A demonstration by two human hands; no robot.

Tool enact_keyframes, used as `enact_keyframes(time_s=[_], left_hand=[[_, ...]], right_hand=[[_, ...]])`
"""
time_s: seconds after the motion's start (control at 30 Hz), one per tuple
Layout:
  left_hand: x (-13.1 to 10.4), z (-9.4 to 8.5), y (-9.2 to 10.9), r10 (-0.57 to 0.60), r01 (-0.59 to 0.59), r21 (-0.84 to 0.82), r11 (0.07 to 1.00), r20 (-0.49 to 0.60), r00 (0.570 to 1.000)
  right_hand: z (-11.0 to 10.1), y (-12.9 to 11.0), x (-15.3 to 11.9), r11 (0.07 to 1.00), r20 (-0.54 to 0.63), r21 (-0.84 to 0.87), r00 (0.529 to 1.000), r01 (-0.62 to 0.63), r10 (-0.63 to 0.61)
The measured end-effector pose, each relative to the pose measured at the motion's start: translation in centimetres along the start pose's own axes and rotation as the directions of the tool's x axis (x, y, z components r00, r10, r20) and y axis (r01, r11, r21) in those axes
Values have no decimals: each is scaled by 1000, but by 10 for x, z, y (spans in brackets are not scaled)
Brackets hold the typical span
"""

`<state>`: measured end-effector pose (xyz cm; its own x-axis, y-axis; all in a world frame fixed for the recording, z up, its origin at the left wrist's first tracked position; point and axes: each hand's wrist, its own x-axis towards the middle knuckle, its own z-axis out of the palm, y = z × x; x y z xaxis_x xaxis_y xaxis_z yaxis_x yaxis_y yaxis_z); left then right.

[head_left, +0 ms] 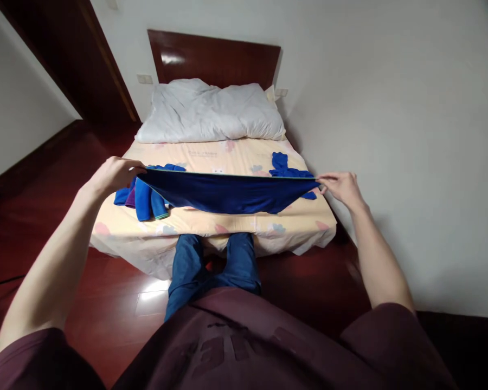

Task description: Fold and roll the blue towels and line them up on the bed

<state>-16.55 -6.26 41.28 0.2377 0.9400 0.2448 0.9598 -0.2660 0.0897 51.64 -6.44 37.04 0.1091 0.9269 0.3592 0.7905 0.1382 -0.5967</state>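
Observation:
A dark blue towel point(228, 192) with a thin light-green edge hangs stretched out above the bed. My left hand point(117, 173) pinches one upper corner of it, and my right hand point(338, 187) pinches the opposite one. Between them the top edge runs nearly straight, while the lower part sags toward me. Behind and below my left hand lie several folded or rolled blue cloths point(144, 200), with a purple cloth point(130, 196) among them. Close to my right hand is a crumpled blue cloth point(282, 165), partly hidden by the held towel.
The bed point(211, 225) has a cream patterned sheet and stands right against my legs. A white quilt point(215, 114) is bundled before the dark wooden headboard point(215, 57). A white wall point(423, 135) rises close on the right; reddish wooden floor point(109, 303) surrounds the bed's near end.

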Motion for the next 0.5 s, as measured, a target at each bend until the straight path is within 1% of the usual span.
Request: enact_keyframes(time_s=[0.07,0.13,0.2,0.27,0.3,0.37,0.43,0.5], left_hand=[[-5,-1,2,40,-30,-155,987,59,997],[-10,-3,5,70,-43,-266,963,91,993],[-8,-4,8,130,-82,-338,938,122,984],[3,0,6,213,-147,-373,916,145,966],[12,5,3,239,-176,-371,912,130,962],[33,21,-8,308,-272,-338,901,57,950],[56,41,-22,353,-345,-267,900,-20,935],[78,61,-32,371,-368,-179,912,-20,929]], right_hand=[[-8,9,-18,982,74,130,989,-134,125],[-16,20,-31,948,104,240,976,-211,191],[-24,31,-35,929,70,300,976,-217,205],[-29,40,-31,928,2,313,978,-201,211],[-30,44,-26,932,-25,306,977,-194,211],[-30,49,-14,940,-34,280,976,-196,214],[-24,54,2,938,5,257,971,-231,238],[-12,57,18,933,36,244,964,-264,263]])
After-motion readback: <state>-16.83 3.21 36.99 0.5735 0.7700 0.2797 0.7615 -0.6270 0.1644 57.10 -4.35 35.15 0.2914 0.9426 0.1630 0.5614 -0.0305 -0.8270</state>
